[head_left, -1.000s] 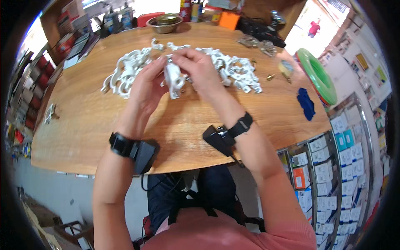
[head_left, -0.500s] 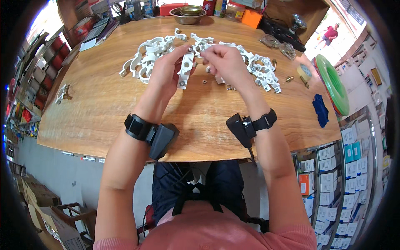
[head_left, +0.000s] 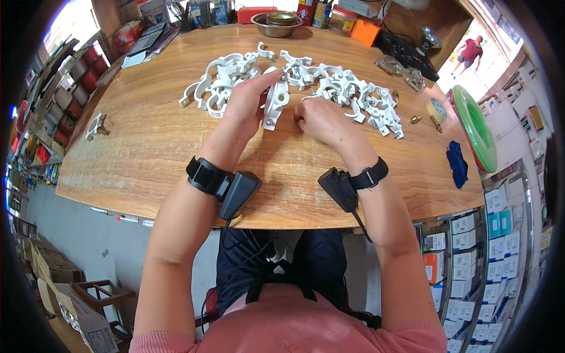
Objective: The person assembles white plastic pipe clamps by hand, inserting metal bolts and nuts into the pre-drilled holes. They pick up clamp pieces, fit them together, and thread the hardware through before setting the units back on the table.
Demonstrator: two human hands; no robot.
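My left hand is closed around a white plastic pipe clamp, holding it tilted up above the table, thumb at its upper end. My right hand is down at the wooden table, to the right of that clamp, its fingers curled and pinched together. Whatever lies between those fingertips is hidden. Beyond my left hand lies a heap of white pipe clamps. A second heap of white clamps spreads beyond and to the right of my right hand.
One clamp sits alone at the table's left. Brass fittings, a tape roll, a blue cloth and a green coil are at the right. Metal bowls stand at the back. A person is outside.
My right hand has come down from beside the clamp's upper end to the tabletop. The left hand still grips the clamp, now turned slightly. The whole view has shifted a little.
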